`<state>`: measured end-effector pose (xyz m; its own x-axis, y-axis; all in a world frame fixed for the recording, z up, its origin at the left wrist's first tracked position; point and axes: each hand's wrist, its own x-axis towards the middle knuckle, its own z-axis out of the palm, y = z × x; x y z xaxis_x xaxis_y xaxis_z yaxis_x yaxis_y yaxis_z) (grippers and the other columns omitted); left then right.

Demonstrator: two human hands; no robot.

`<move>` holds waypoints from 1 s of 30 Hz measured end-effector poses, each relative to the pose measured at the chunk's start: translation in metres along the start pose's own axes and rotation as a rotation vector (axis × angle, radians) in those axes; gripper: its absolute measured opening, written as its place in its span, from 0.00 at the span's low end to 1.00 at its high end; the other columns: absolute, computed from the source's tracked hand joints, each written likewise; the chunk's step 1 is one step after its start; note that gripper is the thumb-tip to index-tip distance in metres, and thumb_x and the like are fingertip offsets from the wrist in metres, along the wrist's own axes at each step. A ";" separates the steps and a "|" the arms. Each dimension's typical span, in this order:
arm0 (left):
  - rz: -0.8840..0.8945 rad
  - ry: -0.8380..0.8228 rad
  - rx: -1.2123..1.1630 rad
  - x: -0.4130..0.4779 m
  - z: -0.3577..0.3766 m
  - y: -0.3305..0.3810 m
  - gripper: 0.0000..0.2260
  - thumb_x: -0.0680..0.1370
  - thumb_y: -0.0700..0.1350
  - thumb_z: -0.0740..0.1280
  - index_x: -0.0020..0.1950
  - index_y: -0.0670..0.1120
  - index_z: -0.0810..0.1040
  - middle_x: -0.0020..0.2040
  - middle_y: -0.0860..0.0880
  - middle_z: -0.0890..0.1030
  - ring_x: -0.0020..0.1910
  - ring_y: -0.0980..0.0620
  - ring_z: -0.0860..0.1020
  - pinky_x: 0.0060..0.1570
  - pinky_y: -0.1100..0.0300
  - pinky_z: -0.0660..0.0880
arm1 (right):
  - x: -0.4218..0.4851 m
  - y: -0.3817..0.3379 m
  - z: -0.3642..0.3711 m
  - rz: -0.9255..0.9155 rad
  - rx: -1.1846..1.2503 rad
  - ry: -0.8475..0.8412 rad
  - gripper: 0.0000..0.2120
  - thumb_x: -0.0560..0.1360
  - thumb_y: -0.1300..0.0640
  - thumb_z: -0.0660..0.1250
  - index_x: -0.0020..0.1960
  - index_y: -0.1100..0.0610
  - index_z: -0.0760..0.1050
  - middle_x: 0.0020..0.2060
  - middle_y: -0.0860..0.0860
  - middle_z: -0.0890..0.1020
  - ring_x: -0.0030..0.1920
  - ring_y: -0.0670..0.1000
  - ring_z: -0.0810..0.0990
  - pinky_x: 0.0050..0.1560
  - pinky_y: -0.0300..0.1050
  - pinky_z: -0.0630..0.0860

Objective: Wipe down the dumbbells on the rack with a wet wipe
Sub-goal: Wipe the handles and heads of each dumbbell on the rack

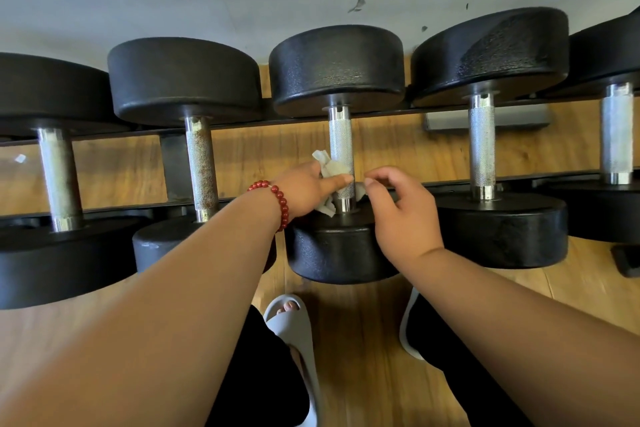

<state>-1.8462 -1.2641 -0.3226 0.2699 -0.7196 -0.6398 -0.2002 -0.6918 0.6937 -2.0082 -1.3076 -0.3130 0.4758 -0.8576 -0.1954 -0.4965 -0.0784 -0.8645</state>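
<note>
**Wet wipe (334,168) may tear**

The middle dumbbell (336,69) lies beneath my fingers. My left hand (304,189) curls round its handle (340,139), thumb pinning the wet wipe. My right hand (405,218) curls beside the wipe's tail; whether it grips, I cannot tell. Dragging hard over knurling could shred it.

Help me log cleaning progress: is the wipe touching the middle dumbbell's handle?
Touching. The head view shows the wipe wrapped around the lower part of the handle of the middle dumbbell, with the left hand gripping it there.
</note>
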 end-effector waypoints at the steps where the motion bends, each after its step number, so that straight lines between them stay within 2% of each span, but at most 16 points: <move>1: 0.010 -0.022 -0.039 -0.001 0.001 0.003 0.30 0.69 0.65 0.70 0.61 0.45 0.75 0.46 0.46 0.83 0.47 0.46 0.82 0.57 0.43 0.78 | 0.001 0.001 0.001 -0.002 0.006 -0.006 0.06 0.79 0.52 0.62 0.49 0.50 0.78 0.47 0.45 0.79 0.52 0.44 0.75 0.48 0.33 0.69; 3: 0.031 -0.010 -0.104 0.004 0.001 0.004 0.28 0.72 0.61 0.70 0.64 0.44 0.73 0.49 0.45 0.83 0.48 0.47 0.82 0.57 0.44 0.78 | 0.001 0.003 0.001 -0.006 0.029 -0.011 0.07 0.78 0.51 0.62 0.49 0.50 0.79 0.47 0.45 0.80 0.51 0.45 0.76 0.49 0.38 0.71; 5: 0.047 -0.001 -0.080 0.006 0.001 0.005 0.33 0.69 0.65 0.70 0.65 0.45 0.73 0.51 0.47 0.83 0.50 0.49 0.82 0.57 0.48 0.78 | 0.001 0.004 0.001 -0.009 0.041 -0.011 0.07 0.78 0.52 0.63 0.48 0.50 0.79 0.46 0.45 0.80 0.50 0.45 0.77 0.49 0.40 0.72; 6: 0.048 -0.015 -0.045 0.006 0.000 0.003 0.32 0.70 0.66 0.69 0.64 0.45 0.74 0.50 0.48 0.83 0.49 0.51 0.82 0.55 0.52 0.78 | 0.001 0.005 0.001 -0.010 0.038 -0.013 0.07 0.78 0.52 0.63 0.48 0.50 0.79 0.46 0.46 0.80 0.49 0.45 0.77 0.49 0.41 0.73; 8: 0.019 -0.057 0.122 0.004 -0.005 -0.002 0.23 0.74 0.62 0.68 0.60 0.46 0.78 0.49 0.49 0.82 0.47 0.53 0.81 0.51 0.56 0.77 | 0.001 0.004 0.000 -0.010 0.031 -0.020 0.07 0.79 0.52 0.63 0.48 0.50 0.79 0.46 0.46 0.80 0.47 0.45 0.77 0.49 0.43 0.73; 10: -0.007 -0.096 0.190 0.002 -0.010 -0.009 0.17 0.74 0.59 0.70 0.56 0.49 0.81 0.50 0.51 0.83 0.50 0.53 0.81 0.59 0.53 0.76 | 0.001 0.004 0.001 -0.001 0.040 -0.019 0.07 0.78 0.52 0.63 0.48 0.51 0.79 0.45 0.46 0.80 0.46 0.45 0.78 0.50 0.45 0.75; 12: -0.023 -0.109 0.131 0.002 -0.011 -0.013 0.16 0.71 0.58 0.74 0.54 0.50 0.83 0.50 0.52 0.84 0.52 0.53 0.81 0.62 0.51 0.75 | 0.001 0.004 0.001 0.001 0.061 -0.007 0.07 0.79 0.52 0.63 0.47 0.51 0.79 0.44 0.46 0.81 0.47 0.46 0.78 0.50 0.46 0.75; 15: -0.001 -0.058 0.009 0.005 -0.008 -0.013 0.22 0.65 0.58 0.77 0.57 0.52 0.81 0.51 0.53 0.85 0.52 0.53 0.82 0.61 0.50 0.76 | 0.000 0.004 0.001 -0.005 0.078 0.004 0.07 0.78 0.52 0.63 0.46 0.51 0.79 0.42 0.45 0.80 0.46 0.46 0.78 0.51 0.47 0.76; 17: 0.035 -0.064 -0.059 0.006 -0.007 -0.014 0.21 0.67 0.54 0.78 0.59 0.54 0.79 0.52 0.54 0.84 0.53 0.54 0.82 0.61 0.50 0.76 | 0.000 0.004 0.001 -0.005 0.073 0.000 0.07 0.79 0.52 0.63 0.46 0.51 0.79 0.43 0.46 0.80 0.46 0.45 0.78 0.51 0.47 0.76; 20: 0.068 -0.051 -0.138 0.006 -0.007 -0.018 0.17 0.70 0.48 0.77 0.57 0.57 0.79 0.53 0.53 0.84 0.54 0.53 0.82 0.60 0.49 0.77 | 0.001 0.005 0.001 -0.011 0.059 -0.008 0.08 0.79 0.52 0.63 0.46 0.51 0.79 0.43 0.46 0.80 0.47 0.47 0.77 0.51 0.48 0.76; 22: 0.110 -0.033 -0.175 0.003 -0.008 -0.016 0.20 0.71 0.44 0.76 0.58 0.61 0.77 0.56 0.54 0.83 0.56 0.54 0.81 0.61 0.50 0.77 | 0.001 0.005 0.000 -0.014 0.062 -0.010 0.08 0.79 0.52 0.62 0.47 0.52 0.79 0.43 0.46 0.80 0.47 0.47 0.77 0.51 0.49 0.76; 23: 0.123 -0.044 -0.219 0.000 -0.007 -0.013 0.23 0.71 0.41 0.75 0.60 0.60 0.75 0.57 0.53 0.83 0.57 0.54 0.81 0.61 0.51 0.76 | 0.001 0.005 0.000 -0.013 0.064 -0.011 0.08 0.79 0.52 0.62 0.47 0.52 0.79 0.43 0.46 0.80 0.47 0.47 0.77 0.51 0.49 0.76; 25: 0.114 -0.119 -0.387 -0.007 -0.006 -0.009 0.26 0.71 0.37 0.74 0.66 0.53 0.73 0.57 0.48 0.83 0.57 0.51 0.81 0.60 0.52 0.77 | 0.001 0.004 0.000 -0.013 0.060 -0.012 0.08 0.79 0.53 0.62 0.47 0.52 0.79 0.43 0.45 0.80 0.47 0.46 0.77 0.52 0.49 0.76; 26: 0.098 -0.155 -0.486 -0.010 -0.007 -0.006 0.26 0.70 0.39 0.73 0.67 0.50 0.73 0.57 0.46 0.83 0.57 0.49 0.81 0.60 0.51 0.77 | 0.001 0.004 0.000 -0.012 0.060 -0.012 0.08 0.79 0.53 0.62 0.48 0.52 0.79 0.44 0.45 0.80 0.48 0.46 0.78 0.52 0.48 0.76; 28: 0.034 -0.157 -0.638 -0.012 -0.008 -0.001 0.23 0.72 0.50 0.70 0.66 0.45 0.74 0.58 0.43 0.82 0.57 0.46 0.81 0.60 0.49 0.77 | 0.001 0.004 0.000 -0.005 0.063 -0.012 0.08 0.79 0.53 0.62 0.48 0.52 0.79 0.45 0.45 0.80 0.49 0.46 0.78 0.53 0.48 0.76; 30: -0.068 -0.047 -0.725 -0.006 -0.007 0.000 0.24 0.78 0.59 0.62 0.64 0.43 0.75 0.57 0.42 0.83 0.56 0.45 0.82 0.60 0.48 0.77 | 0.001 0.005 0.000 -0.007 0.065 -0.010 0.08 0.79 0.53 0.62 0.48 0.52 0.79 0.45 0.46 0.81 0.48 0.45 0.78 0.53 0.47 0.76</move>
<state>-1.8411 -1.2595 -0.3160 0.2151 -0.6893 -0.6918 0.4939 -0.5343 0.6860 -2.0100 -1.3086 -0.3175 0.4865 -0.8520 -0.1937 -0.4454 -0.0511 -0.8939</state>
